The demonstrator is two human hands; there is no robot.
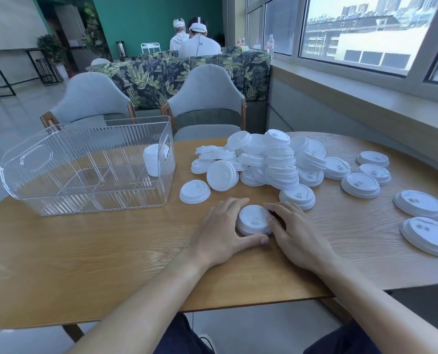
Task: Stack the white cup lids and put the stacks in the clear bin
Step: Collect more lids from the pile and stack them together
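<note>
White plastic lids, a short stack [253,221], sit on the wood-grain table [85,251] at centre, between both hands. The stack stands upright, domed tops up, its axis vertical; the sip tab on the top lid faces 6 o'clock, toward the person.

The left hand [219,231] cups the stack from 9 o'clock, fingers curved round its far rim and thumb along its near edge, touching it. The right hand [293,236] closes on it from 3 o'clock, fingers curled against the rim. Both grips are narrow, holding the stack, which rests on the table.

The pile [264,159] of loose lids lies at 12 o'clock from the stack, lids tilted at mixed angles, some leaning on edge, several nested in slanting columns. A single lid [194,192] lies flat, top up, at 10 o'clock. More lids [418,203] lie flat and apart at 2 to 3 o'clock, near the table's right edge.

The bin [90,175], clear ribbed plastic, stands upright at 10 o'clock, well apart from the hands, long axis running left to right. One white stack [152,159] stands in its right end, against the wall nearest the pile.

Two grey chairs [205,98] face the table's far side.
</note>
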